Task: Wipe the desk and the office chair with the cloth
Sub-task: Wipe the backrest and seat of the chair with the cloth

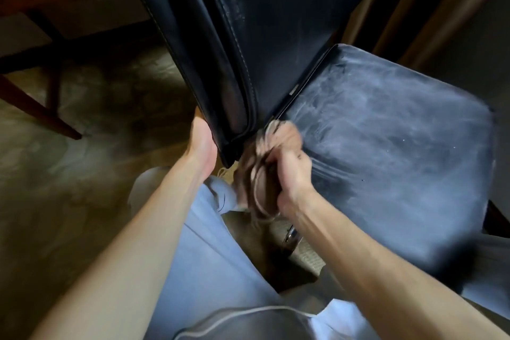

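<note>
One black leather office chair [276,36] fills the view from the head camera, seen from above, with its one backrest [220,69] rising on the left and its one padded seat [386,152] spreading out to the right. The seat's surface carries pale streaks and smears. Two bare hands are on the chair. The left hand [202,143] clasps the lower outer edge of the backrest, its grip wrapped around that edge with the thumb on the near side and the fingers hidden behind. The right hand [289,171] has its grip closed tight around one crumpled brown cloth [256,174], which is bunched in the fist and blurred. The cloth sits at the near corner where backrest and seat meet, touching the lower corner of the backrest and just beside the seat's edge. Below the hands lies one leg in light blue-grey trousers [209,257]. At upper left stands one dark wooden table [41,107], only part of its underframe showing, on a patterned carpet floor [96,188].
</note>
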Demonstrator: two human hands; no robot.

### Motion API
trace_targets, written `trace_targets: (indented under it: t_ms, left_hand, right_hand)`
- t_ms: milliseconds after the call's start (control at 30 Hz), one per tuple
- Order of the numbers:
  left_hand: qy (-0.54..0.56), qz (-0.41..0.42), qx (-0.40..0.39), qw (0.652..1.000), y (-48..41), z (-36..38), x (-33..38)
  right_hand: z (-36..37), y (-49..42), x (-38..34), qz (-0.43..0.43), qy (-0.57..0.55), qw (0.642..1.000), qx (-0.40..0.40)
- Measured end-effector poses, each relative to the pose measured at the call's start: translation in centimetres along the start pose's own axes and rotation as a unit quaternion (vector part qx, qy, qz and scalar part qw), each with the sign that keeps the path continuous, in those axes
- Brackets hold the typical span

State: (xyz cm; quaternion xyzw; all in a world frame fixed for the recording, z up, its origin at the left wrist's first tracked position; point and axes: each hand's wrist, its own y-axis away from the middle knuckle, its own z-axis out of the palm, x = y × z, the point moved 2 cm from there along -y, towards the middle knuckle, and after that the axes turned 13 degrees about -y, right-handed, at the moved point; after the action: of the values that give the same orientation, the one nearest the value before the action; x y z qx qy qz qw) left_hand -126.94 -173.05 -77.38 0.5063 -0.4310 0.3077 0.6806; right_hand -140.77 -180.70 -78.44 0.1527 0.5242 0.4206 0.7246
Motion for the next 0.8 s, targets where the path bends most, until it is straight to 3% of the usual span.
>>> trace_targets:
  t_ms: [133,333,533,800]
  left_hand:
    - [-0.023,-0.009,0.015,1.0,0.1,-0.2,0.0]
    - [0.004,0.01,0.013,1.0,0.2,-0.1,-0.3]
    - [0.004,0.039,0.005,0.999,0.1,0.1,-0.6]
    - [0.006,0.035,0.013,0.999,0.4,0.4,-0.8]
  right_hand:
    - [1.5,-2.0,-4.1,-0.092,-0.048,0.995,0.013]
    - [3.4,-4.0,-2.7,0.108,-0.087,0.981,-0.132]
    - [3.2,-4.7,0.3,0.137,-0.119,0.972,-0.149]
    - [0.6,-2.9,0.2,0.213,-0.054,0.956,-0.196]
